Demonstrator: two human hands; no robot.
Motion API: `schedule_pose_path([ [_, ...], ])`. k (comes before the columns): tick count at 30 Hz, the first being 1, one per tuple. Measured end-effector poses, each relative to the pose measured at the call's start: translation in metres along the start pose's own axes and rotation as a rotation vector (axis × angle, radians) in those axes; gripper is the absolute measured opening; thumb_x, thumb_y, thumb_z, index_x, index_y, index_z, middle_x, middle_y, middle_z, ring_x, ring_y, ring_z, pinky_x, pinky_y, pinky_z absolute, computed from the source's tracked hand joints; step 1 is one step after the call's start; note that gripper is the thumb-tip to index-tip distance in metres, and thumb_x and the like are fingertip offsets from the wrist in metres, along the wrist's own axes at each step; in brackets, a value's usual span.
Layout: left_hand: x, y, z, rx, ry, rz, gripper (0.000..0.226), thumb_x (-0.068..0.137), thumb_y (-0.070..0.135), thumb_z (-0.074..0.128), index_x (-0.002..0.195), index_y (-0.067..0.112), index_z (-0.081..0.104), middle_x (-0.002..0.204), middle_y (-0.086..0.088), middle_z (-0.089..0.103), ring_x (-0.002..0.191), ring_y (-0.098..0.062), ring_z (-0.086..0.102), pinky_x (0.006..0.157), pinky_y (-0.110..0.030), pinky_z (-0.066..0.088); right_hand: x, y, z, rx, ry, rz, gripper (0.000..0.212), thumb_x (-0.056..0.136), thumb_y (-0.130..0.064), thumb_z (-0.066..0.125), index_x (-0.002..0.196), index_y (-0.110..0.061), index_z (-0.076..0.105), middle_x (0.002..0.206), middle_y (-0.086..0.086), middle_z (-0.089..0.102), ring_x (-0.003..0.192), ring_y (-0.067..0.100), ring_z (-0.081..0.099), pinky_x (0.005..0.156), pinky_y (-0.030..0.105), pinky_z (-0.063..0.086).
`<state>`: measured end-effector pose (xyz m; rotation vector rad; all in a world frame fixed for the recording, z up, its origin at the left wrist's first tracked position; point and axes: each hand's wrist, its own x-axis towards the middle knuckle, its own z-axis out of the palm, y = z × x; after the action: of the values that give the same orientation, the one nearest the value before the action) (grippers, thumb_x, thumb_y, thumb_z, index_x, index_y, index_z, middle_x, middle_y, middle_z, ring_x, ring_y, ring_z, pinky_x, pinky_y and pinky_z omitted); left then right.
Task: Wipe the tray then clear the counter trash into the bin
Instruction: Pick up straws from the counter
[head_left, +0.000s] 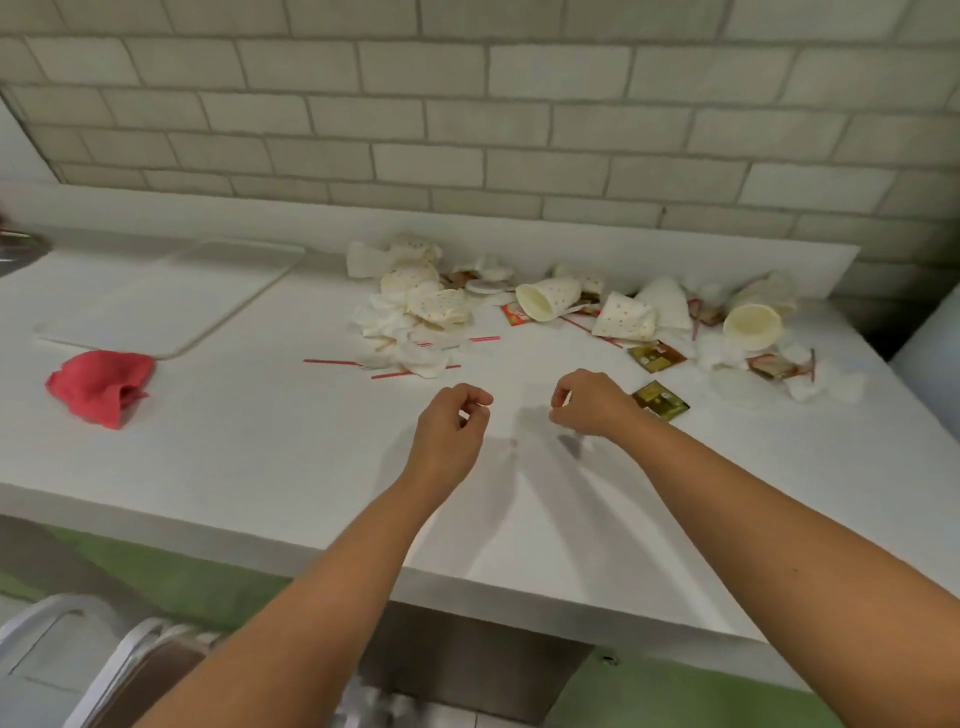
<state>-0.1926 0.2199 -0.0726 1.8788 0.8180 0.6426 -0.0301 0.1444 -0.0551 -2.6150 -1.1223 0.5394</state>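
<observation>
Two hands hover low over the tabletop, side by side and a little apart. The left hand and right hand both have fingers loosely curled inward and appear to hold nothing. A grey smear under the right hand looks like shadow, though it is too blurred to be sure.

The trash lies straight ahead of the hands and spreads off to the right along the wall: cups, napkins, straws and packets. The band runs left to right, across the reach of both arms. A dark packet sits just beside the right wrist, so the right hand is nearer to most of the litter. The napkin heap and the straws are just beyond the left hand.

The tray is well apart to the far left, its long side running diagonally away toward the wall. A red cloth lies crumpled at its near corner, touching or just overlapping the rim. The left hand is the nearer one to it.

Whether the tray is wiped cannot be told. The hands are placed before the litter, so clearing looks like the step in hand. No bin is plainly in view.
</observation>
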Motion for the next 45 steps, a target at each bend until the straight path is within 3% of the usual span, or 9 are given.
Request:
schedule_pose_path([
  [7, 0.021, 0.021, 0.059, 0.041, -0.084, 0.046, 0.015, 0.094, 0.013, 0.047, 0.093, 0.021, 0.059, 0.102, 0.003, 0.053, 0.069, -0.007, 0.047, 0.063, -0.015, 0.04, 0.023, 0.091, -0.021, -0.007, 0.25, 0.281, 0.059, 0.083, -0.04, 0.065, 0.132, -0.014, 0.043, 0.139, 0.011, 0.033, 0.126, 0.031, 0.033, 0.093, 0.039, 0.041],
  [10, 0.03, 0.028, 0.083, 0.049, -0.114, 0.046, 0.015, 0.094, 0.014, 0.047, 0.095, 0.021, 0.06, 0.103, 0.002, 0.053, 0.068, -0.007, 0.046, 0.062, -0.015, 0.039, 0.03, 0.114, -0.025, -0.078, 0.203, 0.331, 0.086, 0.072, -0.059, 0.069, 0.138, -0.017, 0.033, 0.14, 0.011, 0.029, 0.129, 0.031, 0.031, 0.1, 0.041, 0.036],
  [15, 0.041, 0.037, 0.12, 0.118, -0.164, 0.032, 0.015, 0.094, 0.015, 0.048, 0.102, 0.02, 0.06, 0.109, 0.001, 0.052, 0.076, -0.008, 0.049, 0.064, -0.014, 0.04, 0.044, 0.136, -0.032, -0.07, 0.11, 0.283, 0.1, 0.066, -0.064, 0.07, 0.143, -0.015, 0.028, 0.141, 0.012, 0.028, 0.132, 0.032, 0.028, 0.103, 0.043, 0.034],
  [25, 0.069, 0.049, 0.187, 0.547, -0.337, 0.0, 0.067, 0.082, 0.036, 0.067, 0.138, 0.016, 0.036, 0.14, -0.006, 0.033, 0.128, -0.023, 0.036, 0.103, -0.032, 0.037, 0.056, 0.165, -0.036, 0.066, 0.046, 0.068, 0.083, 0.071, -0.054, 0.073, 0.137, -0.014, 0.042, 0.139, 0.01, 0.035, 0.129, 0.027, 0.035, 0.101, 0.034, 0.037],
  [29, 0.081, 0.051, 0.204, 0.734, -0.341, -0.001, 0.078, 0.076, 0.046, 0.068, 0.137, 0.014, 0.033, 0.135, -0.009, 0.038, 0.124, -0.026, 0.038, 0.1, -0.035, 0.038, 0.058, 0.176, -0.04, 0.246, 0.032, -0.065, 0.06, 0.077, -0.034, 0.075, 0.127, -0.011, 0.053, 0.126, 0.007, 0.051, 0.112, 0.018, 0.05, 0.082, 0.021, 0.038],
  [33, 0.094, 0.056, 0.213, 0.755, -0.368, -0.089, 0.089, 0.072, 0.051, 0.07, 0.141, 0.017, 0.027, 0.137, -0.009, 0.035, 0.128, -0.027, 0.037, 0.103, -0.036, 0.037, 0.067, 0.196, -0.06, 0.218, 0.31, -0.017, 0.036, 0.087, -0.02, 0.063, 0.122, -0.013, 0.059, 0.122, 0.01, 0.048, 0.111, 0.023, 0.049, 0.083, 0.026, 0.041],
  [37, 0.103, 0.06, 0.219, 0.73, -0.369, -0.147, 0.083, 0.078, 0.058, 0.06, 0.141, 0.016, 0.028, 0.139, -0.01, 0.033, 0.129, -0.028, 0.036, 0.101, -0.037, 0.037, 0.081, 0.212, -0.076, 0.136, 0.435, 0.107, 0.039, 0.095, -0.029, 0.051, 0.131, -0.014, 0.05, 0.131, 0.014, 0.04, 0.121, 0.03, 0.04, 0.094, 0.04, 0.041],
  [42, 0.107, 0.06, 0.224, 0.768, -0.379, -0.165, 0.073, 0.08, 0.053, 0.062, 0.137, 0.017, 0.035, 0.133, -0.009, 0.036, 0.123, -0.026, 0.04, 0.099, -0.034, 0.039, 0.097, 0.217, -0.076, 0.056, 0.314, 0.255, 0.059, 0.094, -0.039, 0.05, 0.14, -0.01, 0.029, 0.138, 0.017, 0.038, 0.128, 0.033, 0.037, 0.097, 0.042, 0.039],
  [45, 0.111, 0.061, 0.223, 0.75, -0.425, -0.208, 0.072, 0.077, 0.051, 0.066, 0.134, 0.02, 0.037, 0.131, -0.009, 0.039, 0.122, -0.025, 0.04, 0.098, -0.034, 0.039, 0.101, 0.217, -0.072, 0.018, 0.287, 0.268, 0.05, 0.092, -0.031, 0.055, 0.132, -0.007, 0.038, 0.131, 0.015, 0.047, 0.122, 0.031, 0.043, 0.09, 0.038, 0.043],
])
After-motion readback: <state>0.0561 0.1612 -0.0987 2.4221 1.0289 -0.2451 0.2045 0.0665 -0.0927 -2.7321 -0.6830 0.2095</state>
